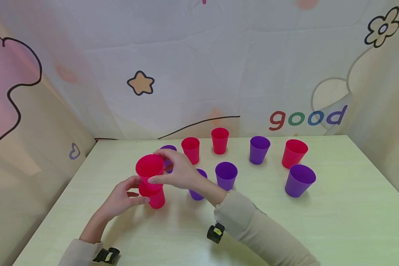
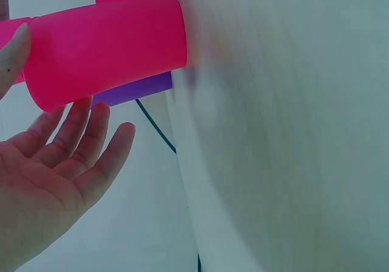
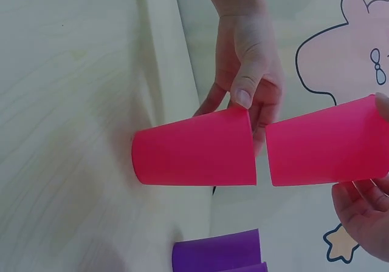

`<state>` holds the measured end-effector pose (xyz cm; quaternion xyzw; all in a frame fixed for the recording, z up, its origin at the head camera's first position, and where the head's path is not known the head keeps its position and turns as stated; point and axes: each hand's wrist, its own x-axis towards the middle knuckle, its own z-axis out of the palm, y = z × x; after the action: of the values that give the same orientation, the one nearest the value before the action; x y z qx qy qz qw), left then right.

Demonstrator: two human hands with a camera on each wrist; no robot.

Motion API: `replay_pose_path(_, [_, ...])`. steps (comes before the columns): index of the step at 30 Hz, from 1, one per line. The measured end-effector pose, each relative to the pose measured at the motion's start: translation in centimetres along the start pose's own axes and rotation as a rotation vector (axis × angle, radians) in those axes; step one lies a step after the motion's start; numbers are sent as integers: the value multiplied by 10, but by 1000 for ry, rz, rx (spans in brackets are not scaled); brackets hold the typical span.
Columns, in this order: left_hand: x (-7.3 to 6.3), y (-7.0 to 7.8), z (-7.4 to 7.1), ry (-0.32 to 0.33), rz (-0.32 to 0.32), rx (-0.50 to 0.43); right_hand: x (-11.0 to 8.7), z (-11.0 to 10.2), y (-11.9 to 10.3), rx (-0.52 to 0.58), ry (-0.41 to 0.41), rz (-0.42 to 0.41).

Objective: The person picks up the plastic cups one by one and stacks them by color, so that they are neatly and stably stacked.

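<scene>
Cup (image 1: 149,169), red, in right hand (image 1: 182,171)

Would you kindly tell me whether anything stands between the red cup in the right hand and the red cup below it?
Nothing visible does: only a narrow gap separates the upper cup from the lower cup. The left hand is beside that lower cup.

red cups (image 3: 194,153) | purple cups (image 1: 259,152) | pale table (image 1: 349,225) (faintly grained) | beige sleeves (image 1: 269,232)
</scene>
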<state>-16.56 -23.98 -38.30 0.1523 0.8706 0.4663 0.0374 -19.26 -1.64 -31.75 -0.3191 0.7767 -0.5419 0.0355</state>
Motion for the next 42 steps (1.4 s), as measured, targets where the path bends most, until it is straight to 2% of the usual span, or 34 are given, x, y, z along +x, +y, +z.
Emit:
replay_pose_path(11, [2, -6, 1, 15, -11, -13, 1, 8, 7, 41, -1, 56])
replay_pose_path(26, [-6, -7, -1, 39, -18, -118, 3, 20, 16, 0, -12, 97])
replay_pose_path(42, [-8, -9, 0, 58, -36, -126, 2, 33, 29, -26, -46, 136])
